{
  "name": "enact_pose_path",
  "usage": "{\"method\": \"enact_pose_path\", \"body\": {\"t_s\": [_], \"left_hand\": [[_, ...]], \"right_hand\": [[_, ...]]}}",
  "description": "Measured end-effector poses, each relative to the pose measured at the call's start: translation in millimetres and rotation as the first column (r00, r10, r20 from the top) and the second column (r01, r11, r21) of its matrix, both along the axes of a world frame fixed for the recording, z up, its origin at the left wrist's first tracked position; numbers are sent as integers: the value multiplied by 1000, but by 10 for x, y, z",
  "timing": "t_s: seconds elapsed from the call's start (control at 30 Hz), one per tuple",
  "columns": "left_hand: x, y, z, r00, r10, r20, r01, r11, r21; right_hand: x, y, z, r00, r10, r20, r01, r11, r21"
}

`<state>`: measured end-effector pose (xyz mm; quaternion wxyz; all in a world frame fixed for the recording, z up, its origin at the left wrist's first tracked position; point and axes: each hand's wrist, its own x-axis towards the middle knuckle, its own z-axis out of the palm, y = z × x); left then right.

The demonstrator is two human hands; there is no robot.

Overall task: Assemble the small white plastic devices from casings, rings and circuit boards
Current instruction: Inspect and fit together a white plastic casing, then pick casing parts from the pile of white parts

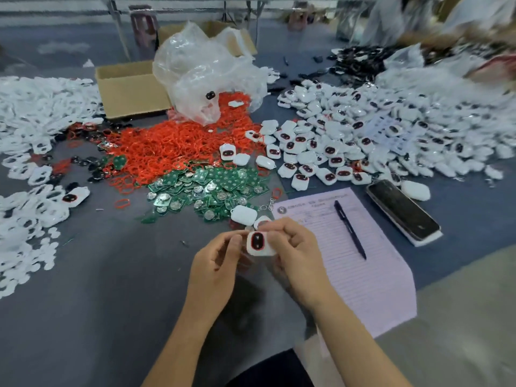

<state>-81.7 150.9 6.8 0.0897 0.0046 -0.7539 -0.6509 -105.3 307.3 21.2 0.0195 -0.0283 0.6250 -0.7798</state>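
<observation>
print on the lined paper form (360, 263) is too blurry to read. white device (260, 243) is held above the grey table (117, 289) near the person, face up toward the cam, long axis running away from them; rounded white casing w/ red-ringed black oval window. left hand (215, 270) & right hand (296, 255) both pinch it by its sides, fingers curled.

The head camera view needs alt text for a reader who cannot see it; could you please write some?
Two hands, left hand and right hand, hold a small white device with a dark, red-ringed oval opening above a grey table. Beyond lie heaps of red rings, green circuit boards and white casings, with finished devices piled at right.
</observation>
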Motion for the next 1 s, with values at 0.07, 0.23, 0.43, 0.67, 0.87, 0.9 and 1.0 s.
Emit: {"method": "enact_pose_path", "body": {"t_s": [0.07, 0.23, 0.43, 0.67, 0.87, 0.9, 1.0], "left_hand": [[10, -2, -44, 998, 43, 35, -44, 999, 10], [52, 14, -64, 996, 64, 62, -69, 993, 92], [81, -26, -57, 993, 112, 43, -113, 993, 26], [423, -366, -78, 973, 225, -42, -229, 954, -195], [754, -1116, -75, 916, 402, -5, -389, 882, -268], [811, -1243, -67, 906, 422, 14, -400, 868, -293], [969, -1586, -43, 882, 466, 73, -407, 831, -380]], "right_hand": [[-82, 205, 36, 963, 265, 48, -269, 944, 188], [-272, 387, 118, 983, -181, -33, 183, 977, 111], [-51, -133, -43, 919, -365, -152, 386, 910, 150], [253, -974, -197, 928, 21, -372, 159, 881, 446], [307, -1708, -233, 861, 298, -413, -3, 815, 580], [319, -1830, -238, 847, 351, -400, -42, 794, 606], [319, -2193, -235, 787, 491, -372, -119, 713, 691]]}}
